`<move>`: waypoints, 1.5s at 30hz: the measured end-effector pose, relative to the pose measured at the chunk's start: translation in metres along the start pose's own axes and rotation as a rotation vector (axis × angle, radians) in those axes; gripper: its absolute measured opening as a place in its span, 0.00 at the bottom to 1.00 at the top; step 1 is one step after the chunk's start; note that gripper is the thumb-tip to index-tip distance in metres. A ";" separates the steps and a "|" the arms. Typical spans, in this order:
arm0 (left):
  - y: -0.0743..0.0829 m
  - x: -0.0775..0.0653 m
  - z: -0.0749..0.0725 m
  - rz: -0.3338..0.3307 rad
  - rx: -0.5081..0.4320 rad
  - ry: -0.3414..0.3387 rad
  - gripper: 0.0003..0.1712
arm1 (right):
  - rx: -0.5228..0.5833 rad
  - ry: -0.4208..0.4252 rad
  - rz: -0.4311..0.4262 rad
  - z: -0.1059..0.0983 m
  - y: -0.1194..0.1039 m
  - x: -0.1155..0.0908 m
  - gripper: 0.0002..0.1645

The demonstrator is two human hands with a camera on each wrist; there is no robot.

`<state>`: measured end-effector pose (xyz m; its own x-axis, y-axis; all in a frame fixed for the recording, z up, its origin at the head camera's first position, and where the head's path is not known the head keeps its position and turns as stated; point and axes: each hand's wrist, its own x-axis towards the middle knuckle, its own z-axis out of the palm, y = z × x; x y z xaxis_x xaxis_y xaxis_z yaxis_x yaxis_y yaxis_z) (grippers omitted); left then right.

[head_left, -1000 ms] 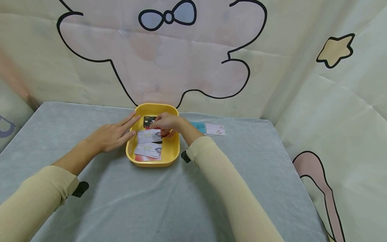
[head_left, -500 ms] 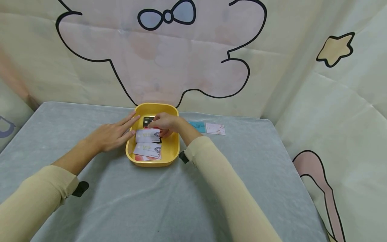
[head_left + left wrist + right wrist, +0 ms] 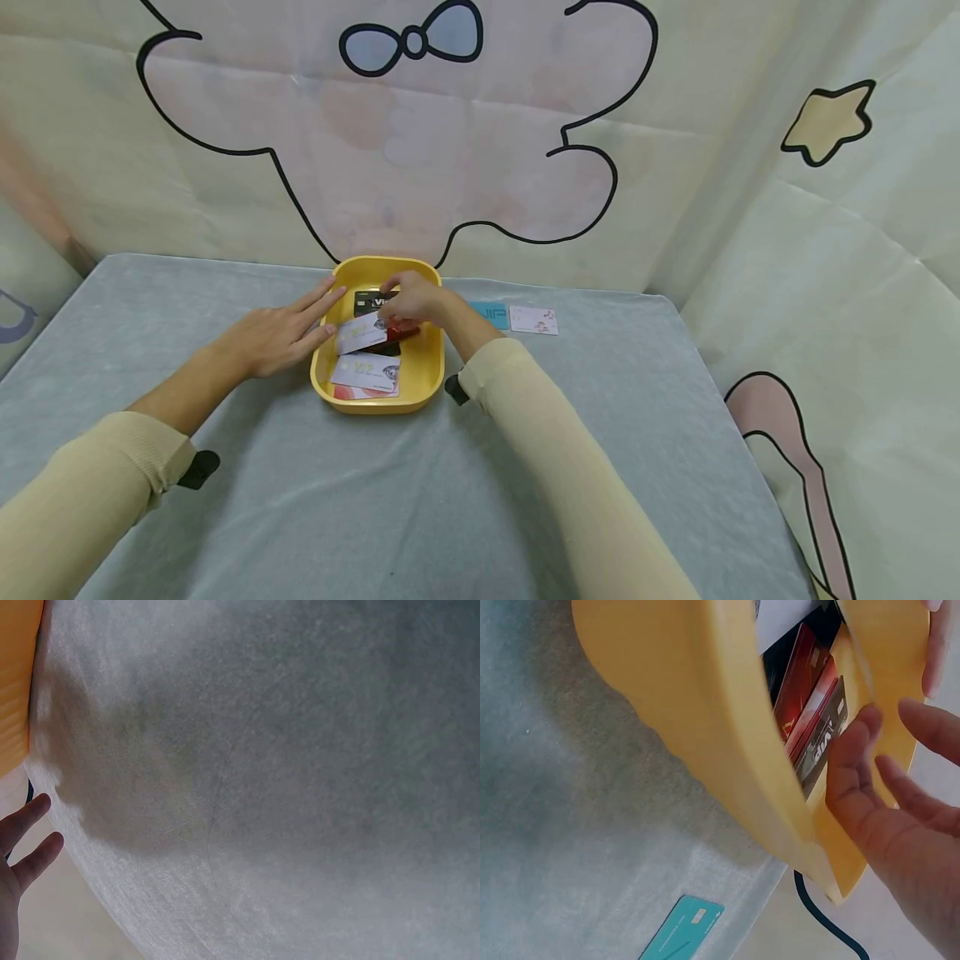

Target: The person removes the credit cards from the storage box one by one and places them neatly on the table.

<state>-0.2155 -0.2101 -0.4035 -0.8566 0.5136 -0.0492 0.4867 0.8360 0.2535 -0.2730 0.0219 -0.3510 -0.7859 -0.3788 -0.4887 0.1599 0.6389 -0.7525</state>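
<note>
A yellow plastic basin (image 3: 375,408) holds several cards. My left hand (image 3: 273,337) rests on its left rim with straight, spread fingers. Inside it, my right hand (image 3: 418,302) has thumb and index finger spread apart, with a fingertip at the corner of a tilted white VIP card (image 3: 360,335). Another white VIP card (image 3: 365,372) lies nearer the front over a pinkish-red card (image 3: 352,392). Towards the back are a black VIP card (image 3: 366,302) and a dark red card (image 3: 403,332). In the right wrist view, the black VIP card (image 3: 825,739) lies beside the fingers.
Right of the basin, a teal card (image 3: 491,314) and a white patterned card (image 3: 533,321) lie on the grey cloth-covered table (image 3: 315,517). A printed curtain (image 3: 480,192) hangs right behind the basin.
The upper white VIP card has turned askew, its right end rising, and more of the dark red card shows. My right hand's index finger has spread away from the thumb; the left hand stays put.
</note>
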 end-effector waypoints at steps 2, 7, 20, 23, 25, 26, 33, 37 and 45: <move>0.000 0.000 0.000 0.003 0.001 0.003 0.37 | -0.018 -0.005 -0.027 0.001 0.000 0.000 0.29; 0.000 0.001 0.001 0.009 0.002 0.012 0.37 | -0.066 0.003 -0.061 0.004 -0.001 0.000 0.23; 0.001 0.001 0.001 0.008 0.005 0.011 0.37 | -0.076 -0.072 -0.127 -0.004 0.001 -0.003 0.18; 0.001 0.001 0.001 0.006 0.005 0.006 0.37 | -0.054 -0.086 -0.148 -0.012 -0.001 -0.006 0.17; 0.001 0.001 0.001 0.005 0.005 0.001 0.37 | -0.049 -0.079 -0.167 -0.017 -0.002 -0.009 0.17; 0.001 0.001 0.000 0.004 0.004 -0.002 0.37 | -0.045 -0.076 -0.174 -0.020 -0.002 -0.010 0.16; 0.000 0.001 0.001 -0.004 0.008 -0.006 0.38 | -0.064 -0.030 -0.208 -0.043 -0.001 -0.024 0.13; 0.001 0.001 0.001 -0.018 0.013 -0.014 0.39 | -0.112 -0.004 -0.221 -0.055 0.002 -0.030 0.12; 0.001 0.002 0.001 -0.015 0.019 -0.002 0.38 | -0.168 0.008 -0.212 -0.077 0.014 -0.050 0.12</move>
<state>-0.2162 -0.2085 -0.4048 -0.8635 0.5014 -0.0543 0.4772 0.8471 0.2339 -0.2775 0.1013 -0.3031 -0.7961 -0.5110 -0.3241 -0.1093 0.6481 -0.7536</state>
